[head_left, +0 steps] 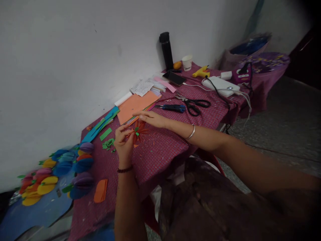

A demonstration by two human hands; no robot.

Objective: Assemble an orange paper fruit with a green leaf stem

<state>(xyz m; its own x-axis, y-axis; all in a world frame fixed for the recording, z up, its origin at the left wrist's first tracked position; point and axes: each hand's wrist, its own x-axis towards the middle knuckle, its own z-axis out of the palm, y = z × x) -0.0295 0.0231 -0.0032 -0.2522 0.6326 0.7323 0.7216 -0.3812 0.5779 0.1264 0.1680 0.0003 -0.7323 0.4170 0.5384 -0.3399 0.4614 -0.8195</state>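
Observation:
My left hand [123,142] pinches a small red paper flower [140,131] with thin spiky strips and a green bit at its middle, held just above the magenta checked tablecloth [160,150]. My right hand [152,118] lies over the flower's far side, fingers stretched out flat toward the stack of orange paper [135,105], nothing visibly in it. A silver bangle sits on the right wrist and a dark band on the left.
Black scissors [194,104] and a blue cutter [172,107] lie behind my hands. Green scraps [107,144] and blue strips [100,127] lie to the left. Colourful paper fruits [62,170] sit far left. A black flask [167,50], cup [187,62], phone [174,77] and yellow glue gun [200,72] stand further back.

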